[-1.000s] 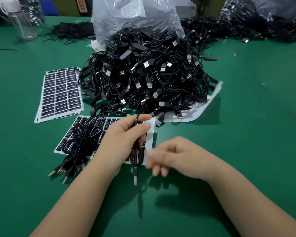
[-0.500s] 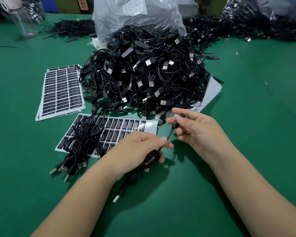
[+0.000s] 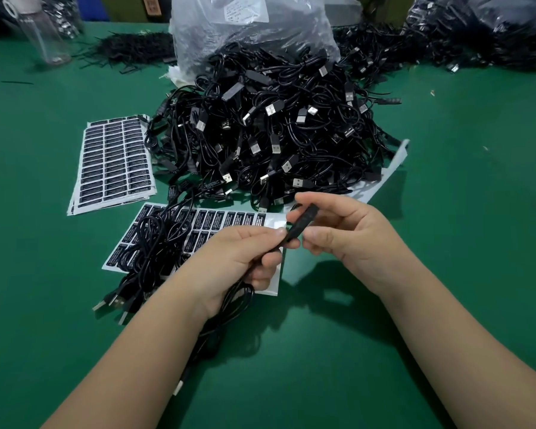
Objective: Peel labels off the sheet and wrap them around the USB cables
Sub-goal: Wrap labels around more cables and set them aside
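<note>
Head view, centre of frame: my left hand point(image 3: 239, 261) grips a black USB cable point(image 3: 297, 226), its cord trailing down under my wrist. My right hand point(image 3: 350, 233) pinches the cable's upper end between thumb and fingers. The partly used label sheet point(image 3: 229, 219) lies beneath both hands on the green table point(image 3: 461, 212). A cable pile point(image 3: 270, 131) sits above, a full label stack point(image 3: 113, 162) at left.

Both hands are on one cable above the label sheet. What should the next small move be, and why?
Probably free the right hand and reach down to peel a label off the label sheet. Both hands pinch the cable, the left hand keeping its slack gathered, and no peeled label shows on either fingertip or on the cable's black block, so the wrap cannot start yet.
</note>
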